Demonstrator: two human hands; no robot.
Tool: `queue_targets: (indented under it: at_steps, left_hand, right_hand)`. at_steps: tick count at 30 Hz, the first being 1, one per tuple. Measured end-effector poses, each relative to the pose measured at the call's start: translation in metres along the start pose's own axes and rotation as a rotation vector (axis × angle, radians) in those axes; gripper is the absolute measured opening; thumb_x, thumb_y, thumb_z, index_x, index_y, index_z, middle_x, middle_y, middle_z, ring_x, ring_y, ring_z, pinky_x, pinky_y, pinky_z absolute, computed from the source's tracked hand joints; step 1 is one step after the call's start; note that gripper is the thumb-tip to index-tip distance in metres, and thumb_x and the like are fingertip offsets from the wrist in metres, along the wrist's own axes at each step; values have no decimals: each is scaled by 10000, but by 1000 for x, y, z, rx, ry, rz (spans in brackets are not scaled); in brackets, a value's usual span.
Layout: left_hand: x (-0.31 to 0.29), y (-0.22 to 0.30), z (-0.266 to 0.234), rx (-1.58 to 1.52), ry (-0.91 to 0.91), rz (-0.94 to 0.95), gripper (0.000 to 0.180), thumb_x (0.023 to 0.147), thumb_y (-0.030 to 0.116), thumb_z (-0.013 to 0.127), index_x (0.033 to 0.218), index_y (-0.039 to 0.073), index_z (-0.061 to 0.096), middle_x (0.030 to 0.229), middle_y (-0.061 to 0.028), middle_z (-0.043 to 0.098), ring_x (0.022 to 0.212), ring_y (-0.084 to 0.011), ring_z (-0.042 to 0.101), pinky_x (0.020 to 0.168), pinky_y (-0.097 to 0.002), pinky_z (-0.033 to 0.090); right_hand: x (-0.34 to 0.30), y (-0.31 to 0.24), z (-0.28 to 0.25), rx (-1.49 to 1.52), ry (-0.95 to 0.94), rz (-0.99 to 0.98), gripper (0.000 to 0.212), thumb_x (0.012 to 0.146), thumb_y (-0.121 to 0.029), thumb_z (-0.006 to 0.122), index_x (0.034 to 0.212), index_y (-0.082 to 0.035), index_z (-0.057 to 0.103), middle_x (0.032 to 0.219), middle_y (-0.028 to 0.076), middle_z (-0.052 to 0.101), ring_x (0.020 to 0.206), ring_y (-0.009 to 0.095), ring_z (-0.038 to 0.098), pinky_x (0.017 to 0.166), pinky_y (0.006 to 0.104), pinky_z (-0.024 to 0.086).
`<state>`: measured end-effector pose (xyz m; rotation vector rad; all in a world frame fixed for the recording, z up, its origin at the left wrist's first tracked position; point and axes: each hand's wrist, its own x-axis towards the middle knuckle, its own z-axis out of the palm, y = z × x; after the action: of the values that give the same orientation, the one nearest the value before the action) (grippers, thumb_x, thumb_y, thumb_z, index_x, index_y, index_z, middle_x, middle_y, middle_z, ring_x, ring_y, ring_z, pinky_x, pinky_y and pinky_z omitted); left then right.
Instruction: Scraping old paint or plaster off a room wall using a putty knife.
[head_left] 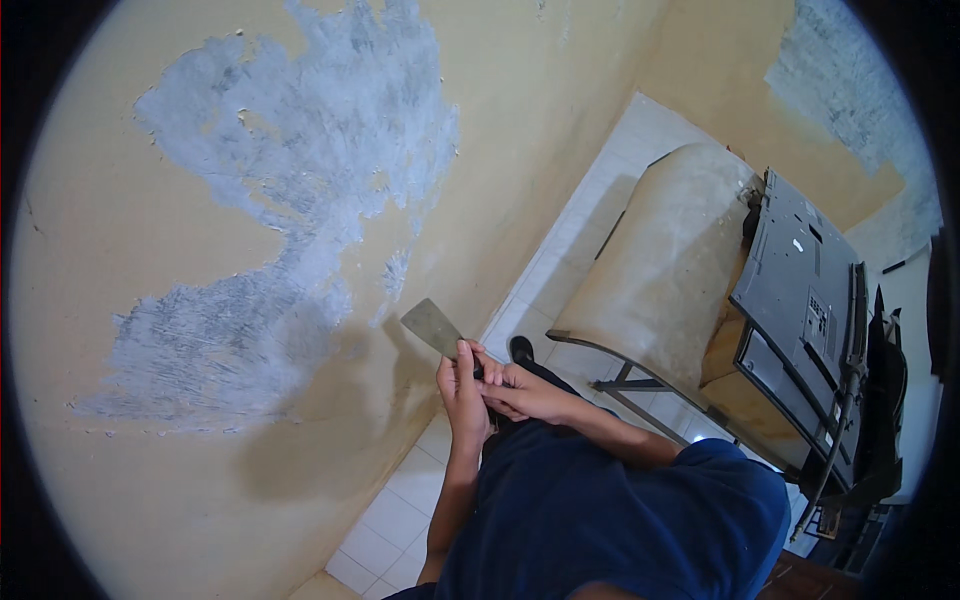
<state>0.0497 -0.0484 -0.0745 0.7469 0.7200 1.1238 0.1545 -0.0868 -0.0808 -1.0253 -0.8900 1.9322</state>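
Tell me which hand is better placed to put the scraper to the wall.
Probably the left hand: it is closer to the scraper's blade and the wall; the right hand sits farther from both.

Scraper (446, 339): in the left hand (461, 395), right hand (528, 394) against it on the right; blade (428, 321) ahead-left of the grip
Wall (190, 510): left of the grip, patch (375, 110) on it
Floor (390, 525): below the grip
Curved board (665, 265): right of the grip
Flat screen (785, 275): farther right, apparently resting against the board
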Motion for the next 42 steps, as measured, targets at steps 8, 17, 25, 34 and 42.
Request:
queue_targets:
  at_steps: [8,17,25,34,42]
  left_hand:
    - [-35,-33,3,123,141,-36,311,984,314,402,950,15,480,701,-78,515,658,-161,524,670,-290,447]
    - [-51,-94,78,192,291,195,892,835,732,44,1241,15,386,1091,-158,554,997,-215,518,908,-325,372]
    - [-98,-159,132,44,-27,55,875,853,710,87,1459,80,47,1504,-100,124,1377,-248,162,1102,-409,148]
    - [-156,-115,86,216,-223,1,1099,721,844,244,1421,121,-197,1511,-139,-58,1370,-276,156,1062,-440,231]
    - [-213,-82,-51,335,-154,-89,1112,712,849,289,1456,93,-48,1381,-205,348,1231,-286,423,953,-433,380]
  right_hand:
    - [-28,13,-22,-177,-8,-38,453,929,-382,516,600,-75,461,517,-50,378,470,38,318,422,245,235]
    - [-80,14,-50,-262,431,-540,243,944,-180,461,831,8,565,668,17,498,632,94,446,584,257,384]
    - [-108,-23,-92,-354,646,-742,313,930,-158,451,1191,-16,549,1184,136,510,1088,209,490,946,315,352]
    - [-102,13,-35,-315,650,-832,333,932,-201,449,1182,-15,566,1281,141,479,1149,247,473,983,352,334]
    - [-68,91,53,-281,648,-529,353,950,-283,466,1155,-22,588,1132,127,593,1060,221,530,939,300,367]
